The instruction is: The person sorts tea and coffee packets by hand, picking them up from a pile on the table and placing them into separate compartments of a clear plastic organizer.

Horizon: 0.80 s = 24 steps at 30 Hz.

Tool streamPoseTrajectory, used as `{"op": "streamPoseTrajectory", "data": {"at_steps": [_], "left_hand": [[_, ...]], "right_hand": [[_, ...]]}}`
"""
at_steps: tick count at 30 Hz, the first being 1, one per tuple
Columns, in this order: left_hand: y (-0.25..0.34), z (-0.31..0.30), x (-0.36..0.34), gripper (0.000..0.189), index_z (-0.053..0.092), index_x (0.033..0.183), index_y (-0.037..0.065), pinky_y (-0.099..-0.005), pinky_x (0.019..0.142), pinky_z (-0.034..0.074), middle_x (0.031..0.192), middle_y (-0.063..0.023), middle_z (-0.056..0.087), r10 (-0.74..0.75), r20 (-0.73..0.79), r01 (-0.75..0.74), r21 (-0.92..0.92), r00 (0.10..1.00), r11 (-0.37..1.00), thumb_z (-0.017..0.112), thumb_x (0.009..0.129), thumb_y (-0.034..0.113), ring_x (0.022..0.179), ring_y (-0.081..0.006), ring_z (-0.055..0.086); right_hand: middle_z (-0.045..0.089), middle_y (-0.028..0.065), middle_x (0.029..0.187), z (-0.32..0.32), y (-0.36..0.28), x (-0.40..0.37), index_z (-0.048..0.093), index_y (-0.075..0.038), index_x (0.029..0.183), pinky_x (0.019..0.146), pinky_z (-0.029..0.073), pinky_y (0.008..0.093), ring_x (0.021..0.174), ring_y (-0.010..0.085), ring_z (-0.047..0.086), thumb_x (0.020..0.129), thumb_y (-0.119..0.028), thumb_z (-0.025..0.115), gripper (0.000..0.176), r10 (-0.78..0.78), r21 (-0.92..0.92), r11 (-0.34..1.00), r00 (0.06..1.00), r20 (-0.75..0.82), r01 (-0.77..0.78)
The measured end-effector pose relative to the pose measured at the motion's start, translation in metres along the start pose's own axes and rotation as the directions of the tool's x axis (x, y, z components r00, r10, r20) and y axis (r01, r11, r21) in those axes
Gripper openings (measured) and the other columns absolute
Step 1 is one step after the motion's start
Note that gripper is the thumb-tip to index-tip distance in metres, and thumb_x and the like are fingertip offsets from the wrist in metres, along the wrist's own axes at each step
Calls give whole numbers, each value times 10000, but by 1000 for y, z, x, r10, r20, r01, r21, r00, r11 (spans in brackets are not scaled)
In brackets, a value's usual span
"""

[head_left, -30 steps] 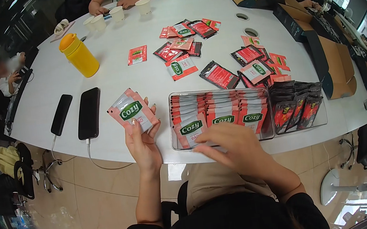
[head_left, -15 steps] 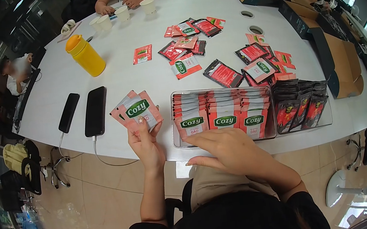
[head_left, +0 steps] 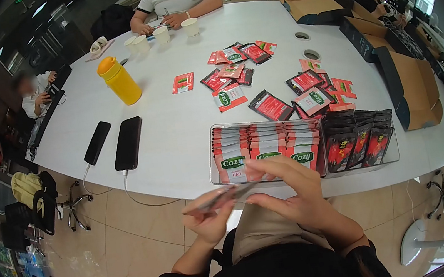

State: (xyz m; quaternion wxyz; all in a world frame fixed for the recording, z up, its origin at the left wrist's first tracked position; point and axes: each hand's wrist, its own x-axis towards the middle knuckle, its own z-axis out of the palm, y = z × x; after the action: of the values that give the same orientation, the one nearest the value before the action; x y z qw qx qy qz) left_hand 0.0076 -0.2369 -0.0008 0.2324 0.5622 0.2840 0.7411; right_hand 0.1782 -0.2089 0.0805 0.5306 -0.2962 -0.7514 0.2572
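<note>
My left hand (head_left: 211,224) is closed on a few pink Cozy sachets (head_left: 221,199), which are tilted nearly edge-on and blurred. Close to their right end, my right hand (head_left: 293,190) has its thumb and fingers apart, in front of a clear plastic box (head_left: 214,164). Rows of pink Cozy sachets (head_left: 267,142) stand upright in that box, partly hidden by my right fingers. Beside it on the right, a second clear box (head_left: 397,149) holds rows of black and red sachets (head_left: 353,146).
Loose sachets (head_left: 312,101) lie in piles beyond the boxes. Two phones (head_left: 128,144) on cables and a yellow bottle (head_left: 120,82) are on the left. Paper cups (head_left: 190,27) stand near a person (head_left: 176,1) across the table. Open cardboard boxes (head_left: 408,86) line the right edge.
My left hand has moved down and right, turning the sachets nearly edge-on. My right hand has lifted off the boxed sachets and spread its fingers toward them. The view has tilted up slightly.
</note>
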Motion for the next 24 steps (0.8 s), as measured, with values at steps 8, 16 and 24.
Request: {"op": "streamPoseTrajectory", "data": {"at_steps": [8, 16, 24], "left_hand": [[2, 12, -15, 309, 608, 996, -92, -284, 654, 505, 762, -129, 666, -32, -9, 34, 258, 999, 966, 486, 924, 182, 687, -183, 637], [9, 8, 6, 472, 361, 1279, -10, -300, 900, 423, 1159, -102, 536, -158, -168, 163, 13, 973, 987, 556, 850, -43, 1012, -157, 557], [17, 15, 24, 550, 354, 1246, 20, -250, 827, 468, 1102, -107, 531, -234, -124, 241, 49, 964, 969, 651, 792, -70, 998, -142, 566]], "right_hand": [[663, 80, 889, -31, -2, -16, 672, -46, 996, 607, 485, 270, 748, 184, 616, 711, 5, 723, 294, -6, -138, 990, 996, -86, -6], [628, 78, 881, -68, 17, -20, 653, -50, 990, 749, 425, 344, 851, 263, 535, 781, 32, 586, 235, 75, -438, 891, 989, -126, -123], [600, 54, 893, -64, 28, -26, 643, -49, 989, 792, 414, 365, 905, 254, 541, 742, 5, 626, 254, 0, -661, 750, 999, -39, -26]]}}
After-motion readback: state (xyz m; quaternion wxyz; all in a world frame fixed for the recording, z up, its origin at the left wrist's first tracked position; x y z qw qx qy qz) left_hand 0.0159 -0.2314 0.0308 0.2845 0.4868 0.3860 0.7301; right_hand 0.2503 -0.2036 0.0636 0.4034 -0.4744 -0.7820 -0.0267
